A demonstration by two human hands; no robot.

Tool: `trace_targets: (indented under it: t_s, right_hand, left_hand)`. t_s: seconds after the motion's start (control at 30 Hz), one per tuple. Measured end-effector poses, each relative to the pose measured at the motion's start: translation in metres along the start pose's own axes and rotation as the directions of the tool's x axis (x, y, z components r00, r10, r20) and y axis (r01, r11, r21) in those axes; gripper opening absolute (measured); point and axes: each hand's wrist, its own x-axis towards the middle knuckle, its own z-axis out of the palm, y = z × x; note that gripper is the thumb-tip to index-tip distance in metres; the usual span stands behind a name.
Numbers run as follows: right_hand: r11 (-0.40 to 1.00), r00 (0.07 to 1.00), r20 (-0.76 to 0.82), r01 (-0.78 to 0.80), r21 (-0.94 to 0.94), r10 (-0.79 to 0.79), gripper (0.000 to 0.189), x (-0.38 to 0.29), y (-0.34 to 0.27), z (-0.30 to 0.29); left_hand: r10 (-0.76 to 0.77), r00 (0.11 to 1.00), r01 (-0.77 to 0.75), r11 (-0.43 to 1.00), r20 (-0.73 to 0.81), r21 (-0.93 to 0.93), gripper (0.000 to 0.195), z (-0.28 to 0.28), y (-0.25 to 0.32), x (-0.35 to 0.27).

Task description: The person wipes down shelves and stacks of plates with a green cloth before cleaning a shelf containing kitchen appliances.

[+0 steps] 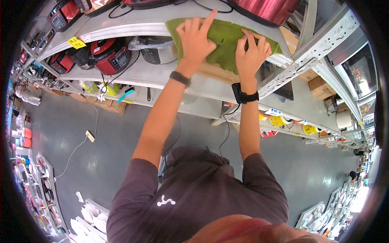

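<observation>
A green cloth (226, 33) with a small hole or fold near its middle lies over the front edge of a white metal shelf (127, 29), its lower part hanging down. My left hand (196, 41) rests on the cloth's left part, fingers apart and index finger pointing towards the back. On the right part, my right hand (250, 53) has bent fingers that gather a bit of the fabric. A dark band circles my left wrist; a black device with a cable is strapped to my right wrist.
Behind the cloth stands a red metallic cooker (267, 10). One shelf down are a red electric pressure cooker (111, 57) and a plastic-covered cooker (158, 51). A perforated metal upright (328, 39) rises at right. A power strip (90, 136) lies on the grey floor (121, 133).
</observation>
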Motion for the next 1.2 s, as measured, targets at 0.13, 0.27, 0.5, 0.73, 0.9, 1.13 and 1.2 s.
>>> trace_targets:
  t_s: [0.13,0.27,0.5,0.73,0.9,1.13,1.2]
  right_hand:
    - [0.999,1.000,-0.015,-0.017,0.042,0.017,0.046,0.002,-0.005,0.000]
    - [0.994,0.998,-0.061,-0.024,0.110,0.031,0.061,0.005,-0.009,0.001]
    - [1.000,1.000,-0.001,-0.011,-0.019,0.011,0.040,0.000,-0.004,0.001]
    - [1.000,1.000,-0.015,-0.008,0.023,0.009,0.056,0.000,-0.005,0.002]
    - [0.987,0.997,-0.061,-0.041,0.157,0.051,0.055,0.004,-0.010,-0.001]
    - [1.000,1.000,0.003,0.020,-0.002,-0.020,0.051,-0.001,-0.002,0.001]
    - [0.994,0.995,0.028,0.098,-0.051,-0.096,0.052,-0.003,0.002,-0.001]
  left_hand:
    - [0.018,1.000,-0.018,1.000,-0.008,0.000,0.072,0.000,-0.004,-0.006]
    - [0.048,0.999,-0.048,0.999,0.014,-0.008,0.063,0.002,-0.011,-0.008]
    - [0.054,0.998,-0.054,0.999,0.011,0.000,0.065,0.002,-0.008,-0.009]
    - [0.034,0.999,-0.034,0.999,0.010,-0.009,0.068,0.001,-0.009,-0.007]
    - [0.033,0.999,-0.033,0.998,0.002,-0.052,0.060,0.003,-0.010,-0.006]
    - [0.002,1.000,-0.002,0.999,-0.001,-0.036,0.070,-0.001,-0.005,-0.005]
    - [-0.032,0.999,0.033,0.999,0.031,-0.026,0.071,-0.002,-0.003,-0.005]
